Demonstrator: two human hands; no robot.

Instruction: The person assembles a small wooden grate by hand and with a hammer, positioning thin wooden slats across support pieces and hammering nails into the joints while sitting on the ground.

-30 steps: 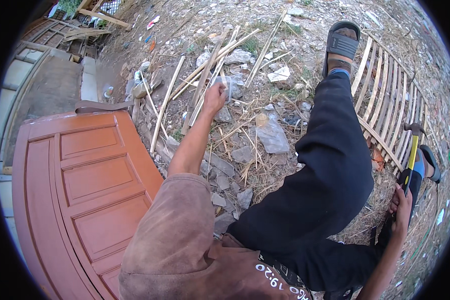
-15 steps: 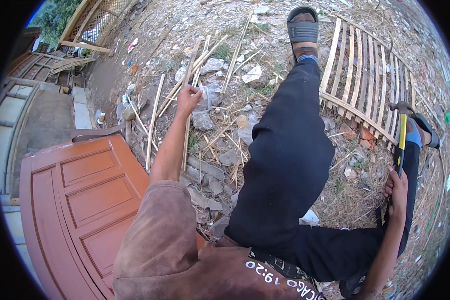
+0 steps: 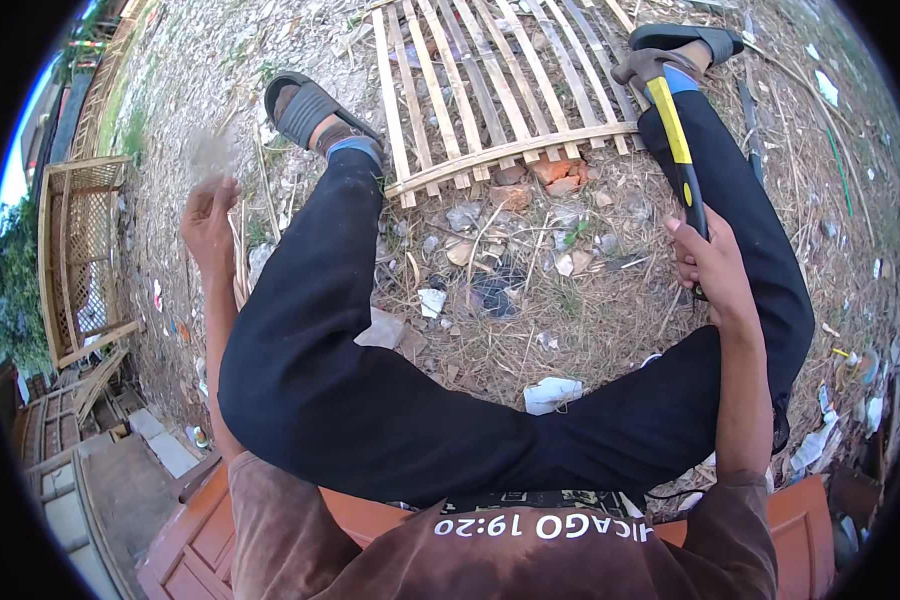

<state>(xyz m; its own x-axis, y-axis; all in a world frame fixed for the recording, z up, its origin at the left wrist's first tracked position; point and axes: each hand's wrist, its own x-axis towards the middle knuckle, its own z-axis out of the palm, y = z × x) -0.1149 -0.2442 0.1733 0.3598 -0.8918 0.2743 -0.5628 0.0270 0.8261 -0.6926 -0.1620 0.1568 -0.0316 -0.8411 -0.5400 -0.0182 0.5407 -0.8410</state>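
Note:
My right hand (image 3: 712, 262) is wrapped round the black grip of a claw hammer (image 3: 673, 130), its yellow shaft pointing up and its dark metal head beside my right foot. At the left, my left hand (image 3: 210, 225) is raised outside my left knee, fingers pinched. A see-through plastic bag (image 3: 210, 152), smeared by motion, shows at its fingertips. Between and beyond my sandalled feet a slatted wooden panel (image 3: 490, 85) lies on the ground; its near rail (image 3: 515, 153) crosses the slat ends. Neither hand touches the panel.
Broken brick pieces (image 3: 555, 175) lie under the panel's near edge. Stones, white scraps (image 3: 552, 395) and dry grass cover the ground. A reddish-brown panelled door (image 3: 205, 535) lies beneath me. A lattice wooden frame (image 3: 82, 262) stands at the far left.
My view has swung right, bringing the slatted panel to the middle. The left hand has risen away from the loose sticks with the plastic bag. The hammer stays in my right hand.

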